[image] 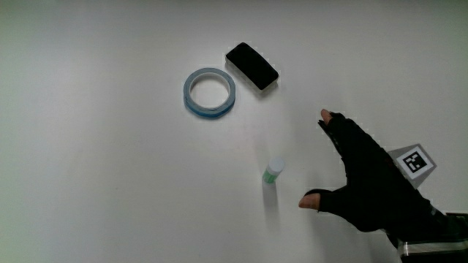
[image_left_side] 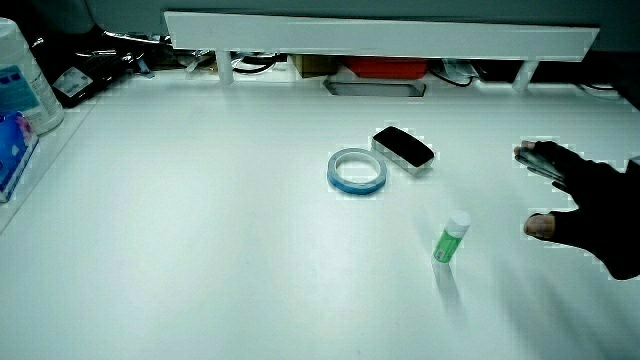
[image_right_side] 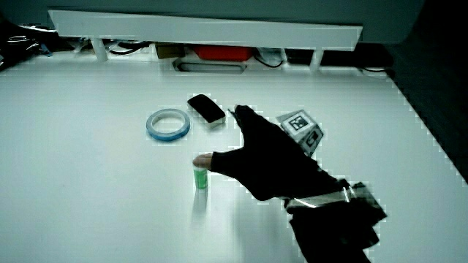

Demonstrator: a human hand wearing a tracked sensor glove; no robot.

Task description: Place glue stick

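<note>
A green glue stick [image: 272,172] with a pale cap stands upright on the white table [image: 95,161], nearer to the person than the blue tape roll [image: 209,92]. It shows in both side views [image_left_side: 449,239] [image_right_side: 200,174]. The gloved hand [image: 365,179] rests just beside the glue stick with thumb and fingers spread, holding nothing; a small gap separates thumb and stick. In both side views the hand [image_left_side: 585,200] [image_right_side: 267,161] stays apart from the stick.
A black rectangular object [image: 251,66] lies next to the tape roll [image_left_side: 357,170], farther from the person than the glue stick. A low white partition [image_left_side: 380,35] lines the table's edge. A white bottle [image_left_side: 25,75] stands at a table corner.
</note>
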